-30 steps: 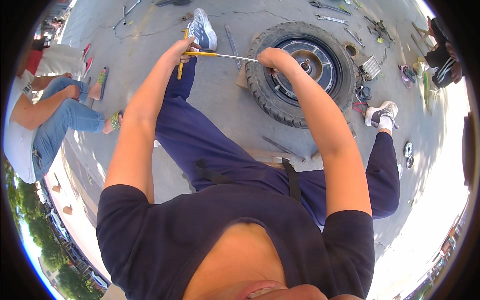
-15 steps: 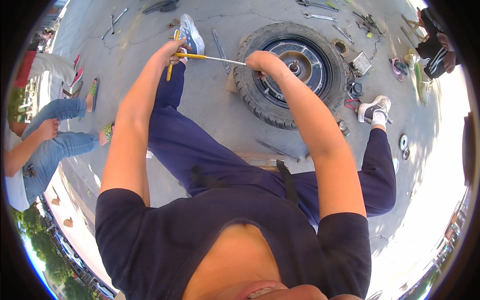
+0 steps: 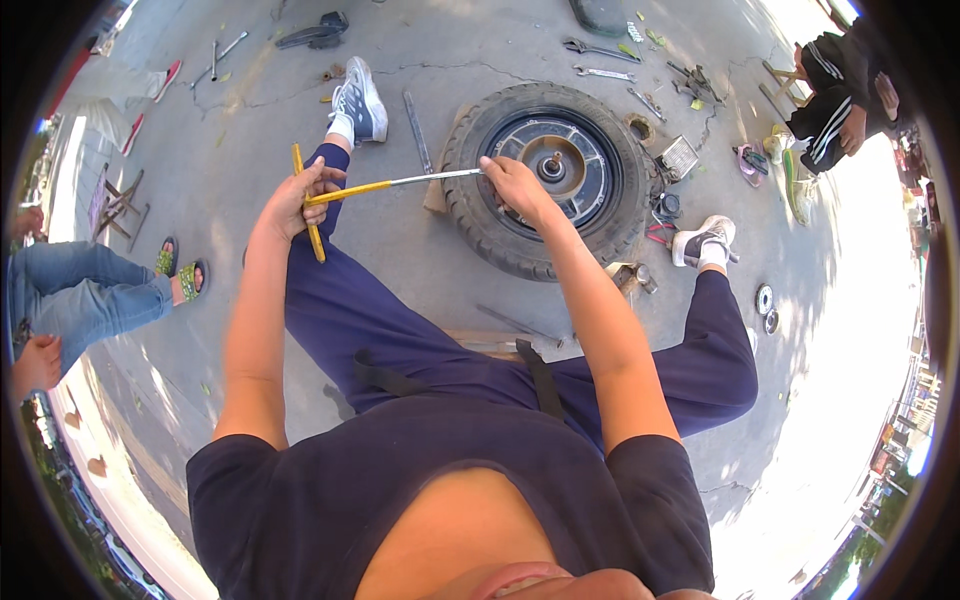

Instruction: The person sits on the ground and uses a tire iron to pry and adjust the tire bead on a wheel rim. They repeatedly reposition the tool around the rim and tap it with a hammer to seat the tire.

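My left hand (image 3: 297, 203) is closed round the crossbar of a T-handle wrench (image 3: 360, 191) with a yellow handle and a thin silver shaft. The shaft runs almost level to my right hand (image 3: 517, 190), whose fingers pinch its far end. That hand is over the left part of a wheel lying flat on the ground, with a black treaded tyre (image 3: 500, 247) and a dark metal hub (image 3: 551, 168) with a central axle. It hides part of the rim and the tip of the shaft.
Several wrenches (image 3: 605, 73) lie beyond the wheel. A flat metal bar (image 3: 416, 130) is left of it, and a finned metal part (image 3: 678, 158) and red-handled pliers (image 3: 660, 234) are right. Bystanders sit at both sides. My legs straddle the work area.
My left hand and the wrench handle have come nearer to my body, so the shaft now slopes slightly upward toward the right. Both hands keep their grip. The view has shifted a little.
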Tool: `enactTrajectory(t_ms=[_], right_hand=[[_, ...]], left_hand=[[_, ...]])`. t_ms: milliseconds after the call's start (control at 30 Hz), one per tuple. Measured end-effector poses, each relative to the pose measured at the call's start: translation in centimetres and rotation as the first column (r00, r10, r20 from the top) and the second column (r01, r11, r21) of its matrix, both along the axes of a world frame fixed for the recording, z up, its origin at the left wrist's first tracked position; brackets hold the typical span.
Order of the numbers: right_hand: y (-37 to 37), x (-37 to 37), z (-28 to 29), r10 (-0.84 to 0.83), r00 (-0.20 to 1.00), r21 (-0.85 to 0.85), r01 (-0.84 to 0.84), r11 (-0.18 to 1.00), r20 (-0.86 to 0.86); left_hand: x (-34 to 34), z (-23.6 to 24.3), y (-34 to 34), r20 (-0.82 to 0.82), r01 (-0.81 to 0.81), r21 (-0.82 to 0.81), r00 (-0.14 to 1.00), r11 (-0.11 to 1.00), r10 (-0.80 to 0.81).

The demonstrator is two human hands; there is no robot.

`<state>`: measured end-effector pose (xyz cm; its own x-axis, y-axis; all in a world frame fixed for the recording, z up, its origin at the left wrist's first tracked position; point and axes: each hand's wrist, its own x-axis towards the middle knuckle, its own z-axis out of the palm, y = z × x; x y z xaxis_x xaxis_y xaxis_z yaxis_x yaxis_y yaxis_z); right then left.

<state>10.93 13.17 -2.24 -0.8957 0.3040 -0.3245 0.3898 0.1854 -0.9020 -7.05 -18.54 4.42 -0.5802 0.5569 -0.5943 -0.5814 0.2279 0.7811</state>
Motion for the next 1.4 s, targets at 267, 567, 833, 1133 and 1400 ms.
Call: enactTrajectory(t_ms=[267,567,833,1133,1400], right_hand=[[-0.6,-0.8,-0.9,-0.087,0.994,0.221,0.07,0.973,0.07],[-2.7,-0.7,0.1,-0.17,0.985,0.474,0.163,0.865,-0.028],[-2.4,-0.5,1.0,-0.063,0.997,0.616,0.023,0.787,0.044],[-3.3,-2.6,2.8,0.013,0.998,0.649,-0.05,0.759,0.062],[7.1,-9.6,2.9,0.003,0.979,0.563,-0.119,0.818,0.203]], left_hand=[[2.7,-1.0,-0.5,-0.132,-0.098,0.053,0.986,0.994,0.104],[-1.7,-2.0,0.6,-0.226,0.018,-0.016,0.974,1.0,-0.021],[-2.2,-1.8,1.8,-0.26,-0.036,-0.103,0.966,0.994,0.008],[-2.9,-3.3,-0.2,-0.262,-0.155,-0.074,0.956,0.985,0.131],[1.0,-1.8,3.8,-0.158,-0.183,0.266,0.96,0.946,0.23]])
